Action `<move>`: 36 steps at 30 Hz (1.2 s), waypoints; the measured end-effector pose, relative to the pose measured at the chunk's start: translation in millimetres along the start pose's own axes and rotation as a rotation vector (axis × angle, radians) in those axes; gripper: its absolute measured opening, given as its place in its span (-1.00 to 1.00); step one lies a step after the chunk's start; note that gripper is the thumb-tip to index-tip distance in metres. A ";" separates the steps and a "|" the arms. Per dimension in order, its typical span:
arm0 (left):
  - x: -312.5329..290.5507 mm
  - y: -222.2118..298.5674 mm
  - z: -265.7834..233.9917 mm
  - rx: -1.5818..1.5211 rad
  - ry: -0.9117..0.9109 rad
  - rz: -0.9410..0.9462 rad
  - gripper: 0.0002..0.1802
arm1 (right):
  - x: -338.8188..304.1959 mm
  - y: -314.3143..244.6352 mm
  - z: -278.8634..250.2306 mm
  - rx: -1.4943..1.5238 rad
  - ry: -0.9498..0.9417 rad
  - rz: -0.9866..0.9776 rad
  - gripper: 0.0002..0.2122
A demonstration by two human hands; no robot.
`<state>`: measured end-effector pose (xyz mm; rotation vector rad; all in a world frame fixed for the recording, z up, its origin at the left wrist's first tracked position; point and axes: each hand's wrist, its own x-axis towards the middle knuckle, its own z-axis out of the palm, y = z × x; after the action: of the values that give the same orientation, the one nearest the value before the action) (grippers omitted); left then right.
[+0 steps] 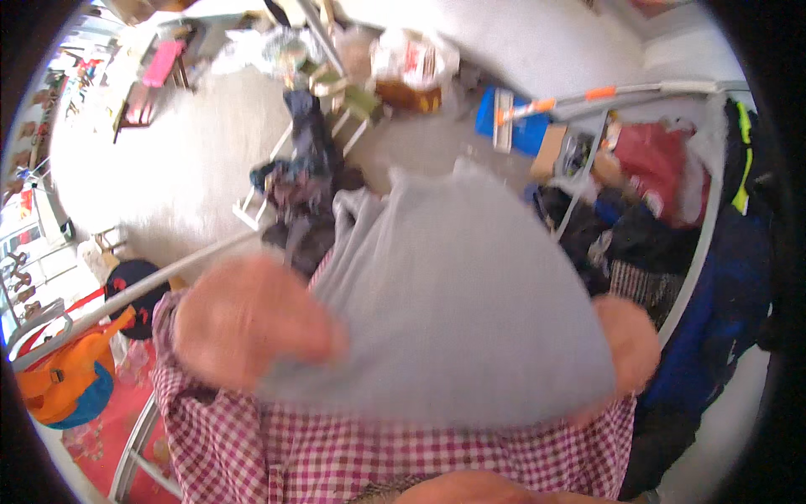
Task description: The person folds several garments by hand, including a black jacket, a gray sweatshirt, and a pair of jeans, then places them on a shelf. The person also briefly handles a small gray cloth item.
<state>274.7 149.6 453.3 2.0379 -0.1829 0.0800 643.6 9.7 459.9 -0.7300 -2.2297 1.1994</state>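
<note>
A light grey cloth garment (470, 294) is stretched between my two hands in front of my chest. Its folds gather near the upper left, and its kind is not plain from this side. My left hand (248, 319), blurred by motion, is closed on the garment's left edge, with the thumb over the cloth. At the opposite edge my right hand (634, 349) grips the fabric, its fingers partly hidden behind it. Below the garment shows the pink-and-white checked shirt (353, 449) that I wear.
A metal rail (147, 294) runs along my left, near an orange bag (63, 378) and a dark cap (134, 298). Dark clothes (302, 181) hang over a white frame ahead. To the right stand a curved metal frame (714, 202), a blue box (525, 122) and a red bag (651, 164).
</note>
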 end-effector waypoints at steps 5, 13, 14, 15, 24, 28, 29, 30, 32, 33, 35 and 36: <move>45.9 50.1 -22.1 0.057 0.106 0.658 -0.73 | 21.0 -10.7 -2.1 0.231 -0.231 -0.342 -0.74; 30.7 14.8 -6.0 -0.178 -0.057 0.687 -0.59 | 20.1 99.9 14.4 0.364 0.307 -0.368 -0.63; 28.5 3.3 -4.3 -0.297 -0.097 0.667 -0.54 | 19.5 107.0 24.0 0.335 0.379 -0.187 -0.58; 30.9 -12.1 4.5 -0.493 -0.110 0.585 -0.48 | 17.8 110.1 30.2 0.372 0.257 0.161 -0.49; 30.9 -137.9 30.8 -0.464 -0.054 -0.072 0.17 | 8.1 144.0 95.0 0.893 -0.073 0.361 -0.31; 8.6 -205.0 49.7 -0.570 -0.026 -0.554 -0.09 | 2.4 166.9 94.1 0.953 -0.068 0.230 -0.40; 0.3 -227.3 69.4 -0.599 0.131 -0.752 -0.10 | 4.2 169.0 97.3 0.906 -0.135 0.275 -0.41; -4.4 -253.5 89.8 -0.614 0.291 -0.946 -0.11 | 5.1 172.6 98.9 0.885 -0.133 0.268 -0.42; -13.3 -313.2 132.4 -0.715 0.405 -1.342 -0.10 | 7.5 174.4 104.2 0.820 -0.169 0.271 -0.44; -19.7 -343.3 151.1 -0.626 0.215 -1.311 -0.09 | 7.6 174.0 107.7 0.837 -0.144 0.273 -0.41; -26.9 -396.8 190.6 -0.446 -0.159 -1.203 -0.08 | 3.8 171.8 112.6 0.818 -0.151 0.342 -0.36; -25.9 -416.5 214.4 -0.433 -0.169 -1.193 -0.12 | 1.8 171.0 116.1 0.855 -0.148 0.338 -0.38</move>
<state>312.8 147.7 -14.3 1.4404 0.8439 -0.7993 604.5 22.6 257.4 -0.6648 -1.4626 2.2074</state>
